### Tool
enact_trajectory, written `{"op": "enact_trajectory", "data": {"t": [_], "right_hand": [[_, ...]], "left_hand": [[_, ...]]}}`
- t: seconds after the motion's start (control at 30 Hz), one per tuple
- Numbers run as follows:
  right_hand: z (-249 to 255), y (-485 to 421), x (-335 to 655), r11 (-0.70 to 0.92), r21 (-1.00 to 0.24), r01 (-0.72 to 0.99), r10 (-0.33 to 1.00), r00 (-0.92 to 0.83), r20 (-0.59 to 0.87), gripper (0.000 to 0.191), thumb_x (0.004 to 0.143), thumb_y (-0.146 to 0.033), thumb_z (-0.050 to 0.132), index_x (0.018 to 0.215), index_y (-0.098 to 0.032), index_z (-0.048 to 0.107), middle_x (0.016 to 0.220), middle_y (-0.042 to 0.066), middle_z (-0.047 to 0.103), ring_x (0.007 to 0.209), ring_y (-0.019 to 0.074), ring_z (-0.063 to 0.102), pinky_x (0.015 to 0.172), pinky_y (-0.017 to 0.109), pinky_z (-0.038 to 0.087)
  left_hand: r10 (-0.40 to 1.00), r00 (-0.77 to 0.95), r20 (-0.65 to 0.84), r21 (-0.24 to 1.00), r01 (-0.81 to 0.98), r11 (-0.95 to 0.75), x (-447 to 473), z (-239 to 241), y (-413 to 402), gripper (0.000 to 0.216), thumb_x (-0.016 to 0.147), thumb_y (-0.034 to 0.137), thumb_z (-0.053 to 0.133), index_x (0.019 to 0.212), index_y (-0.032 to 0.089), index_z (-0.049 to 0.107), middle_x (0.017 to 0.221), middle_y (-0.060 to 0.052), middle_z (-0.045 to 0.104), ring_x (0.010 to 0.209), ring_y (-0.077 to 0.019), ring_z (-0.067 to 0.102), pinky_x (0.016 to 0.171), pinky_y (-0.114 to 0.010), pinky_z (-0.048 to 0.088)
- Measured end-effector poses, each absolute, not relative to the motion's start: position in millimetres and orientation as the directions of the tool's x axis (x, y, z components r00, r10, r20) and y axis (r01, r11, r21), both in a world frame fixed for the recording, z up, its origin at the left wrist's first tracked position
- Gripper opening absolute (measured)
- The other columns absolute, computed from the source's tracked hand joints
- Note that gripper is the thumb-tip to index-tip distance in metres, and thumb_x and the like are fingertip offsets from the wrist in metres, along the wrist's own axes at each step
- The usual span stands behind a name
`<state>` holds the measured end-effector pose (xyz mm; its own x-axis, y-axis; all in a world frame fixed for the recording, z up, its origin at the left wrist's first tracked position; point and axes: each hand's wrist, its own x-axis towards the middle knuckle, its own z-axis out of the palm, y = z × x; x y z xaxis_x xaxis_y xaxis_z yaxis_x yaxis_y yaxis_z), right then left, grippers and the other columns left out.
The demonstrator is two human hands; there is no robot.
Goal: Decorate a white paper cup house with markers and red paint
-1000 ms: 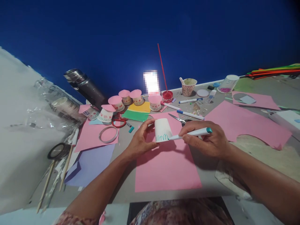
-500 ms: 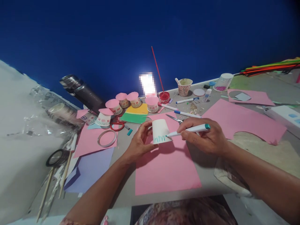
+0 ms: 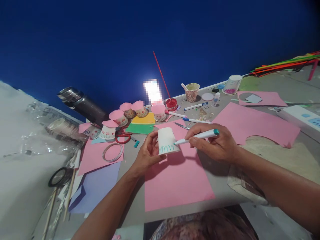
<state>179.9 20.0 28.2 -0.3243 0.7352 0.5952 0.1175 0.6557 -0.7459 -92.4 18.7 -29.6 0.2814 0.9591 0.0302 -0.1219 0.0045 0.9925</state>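
My left hand (image 3: 147,154) grips an upturned white paper cup (image 3: 165,139) that stands on a pink paper sheet (image 3: 175,176). Teal zigzag loops run along the cup's lower edge. My right hand (image 3: 215,145) pinches a white marker with a teal end (image 3: 197,136), and its tip touches the cup's right side just above the loops.
Behind the cup lie scissors (image 3: 182,125), other markers (image 3: 196,120) and several small cups with pink tops (image 3: 140,108). A red paint pot with a brush (image 3: 171,103) and a dark flask (image 3: 82,106) stand at the back. Tape rings (image 3: 113,152) and wooden sticks (image 3: 68,191) lie to the left, with more pink sheets (image 3: 252,123) to the right.
The view has drifted, so everything sits a little further left and lower. The marker tip has moved along the cup and the teal loops have grown by a stroke or two.
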Motion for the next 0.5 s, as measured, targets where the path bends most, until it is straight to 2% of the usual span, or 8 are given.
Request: {"op": "enact_trajectory", "data": {"t": [0.13,0.2,0.33,0.4,0.5], "right_hand": [[26.1,19.7,180.3,0.627,-0.775,0.085,0.743,-0.365,0.561,0.013,0.096,-0.018,0.066,0.085,-0.019,0.073,0.070,-0.001,0.070,0.060,0.0112,0.059,0.057,0.024,0.044],[23.9,19.9,179.4,0.609,-0.790,0.075,0.764,-0.322,0.558,0.014,0.098,-0.021,0.065,0.087,-0.020,0.073,0.071,-0.001,0.071,0.061,0.0125,0.060,0.059,0.025,0.047],[18.1,23.5,176.1,0.570,-0.807,0.152,0.821,-0.149,0.552,0.015,0.102,-0.031,0.065,0.111,-0.023,0.075,0.089,0.002,0.078,0.080,0.0183,0.071,0.073,0.031,0.055],[15.4,26.5,174.6,0.550,-0.807,0.213,0.834,-0.197,0.516,0.031,0.094,-0.037,0.077,0.122,-0.024,0.073,0.108,0.006,0.080,0.092,0.0221,0.073,0.077,0.033,0.057],[10.5,30.2,172.3,0.555,-0.790,0.261,0.815,-0.359,0.455,0.072,0.073,-0.045,0.096,0.136,-0.024,0.067,0.131,0.011,0.075,0.103,0.0264,0.071,0.076,0.035,0.058]], "left_hand": [[0.957,0.291,0.002,0.987,-0.156,0.045,-89.8,-27.2,17.2,0.086,0.065,0.023,0.101,0.138,0.029,0.058,0.144,-0.010,0.064,0.129,-0.0289,0.064,0.097,-0.034,0.058],[0.956,0.293,-0.018,0.984,-0.162,0.068,-89.3,-25.6,16.3,0.086,0.064,0.024,0.101,0.138,0.029,0.059,0.142,-0.009,0.065,0.125,-0.0273,0.065,0.093,-0.032,0.058],[0.952,0.293,-0.087,0.973,-0.181,0.145,-88.3,-22.4,13.1,0.092,0.061,0.028,0.103,0.141,0.031,0.058,0.136,-0.007,0.068,0.111,-0.0236,0.068,0.081,-0.028,0.057],[0.943,0.309,-0.119,0.962,-0.201,0.187,-86.9,-20.8,10.8,0.098,0.058,0.028,0.104,0.143,0.032,0.057,0.132,-0.006,0.069,0.098,-0.0196,0.068,0.072,-0.025,0.054],[0.931,0.333,-0.150,0.952,-0.204,0.227,-84.2,-18.4,7.4,0.102,0.055,0.024,0.104,0.146,0.031,0.056,0.121,-0.004,0.070,0.085,-0.0153,0.065,0.065,-0.022,0.051]]}}
